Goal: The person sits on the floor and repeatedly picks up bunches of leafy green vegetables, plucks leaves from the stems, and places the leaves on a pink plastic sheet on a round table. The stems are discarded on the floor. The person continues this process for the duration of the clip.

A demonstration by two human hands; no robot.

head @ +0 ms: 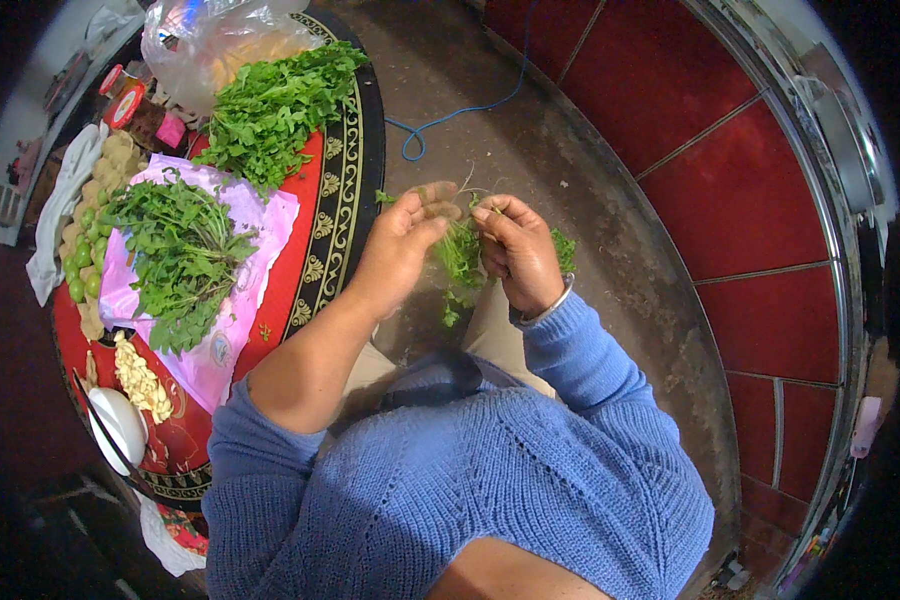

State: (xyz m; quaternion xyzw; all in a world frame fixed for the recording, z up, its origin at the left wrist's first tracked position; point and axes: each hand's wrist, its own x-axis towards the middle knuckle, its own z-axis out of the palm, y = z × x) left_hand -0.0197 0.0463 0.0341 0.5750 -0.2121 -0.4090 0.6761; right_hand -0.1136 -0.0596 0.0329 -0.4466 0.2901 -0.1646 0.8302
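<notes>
Above my lap, my right hand (517, 244) pinches thin stems of leafy green herbs (461, 259), whose leaves hang below and between the hands. Close on its left, my left hand (420, 217) has its fingers curled at the thin stem ends; a small leaf shows beside it, and whether it grips anything is unclear. On the round table a large bunch of bright green herbs (277, 105) lies near the edge. Darker leafy greens with long stems (184, 259) rest on a pink plastic bag (270, 225).
The round table's patterned black rim (330, 225) curves at my left. It carries peeled garlic cloves (141, 379), a white bowl (116, 431), green fruits (82, 255) on an egg tray, red-lidded jars (125, 105) and a clear plastic bag (195, 60). A blue cable (457, 112) crosses the floor.
</notes>
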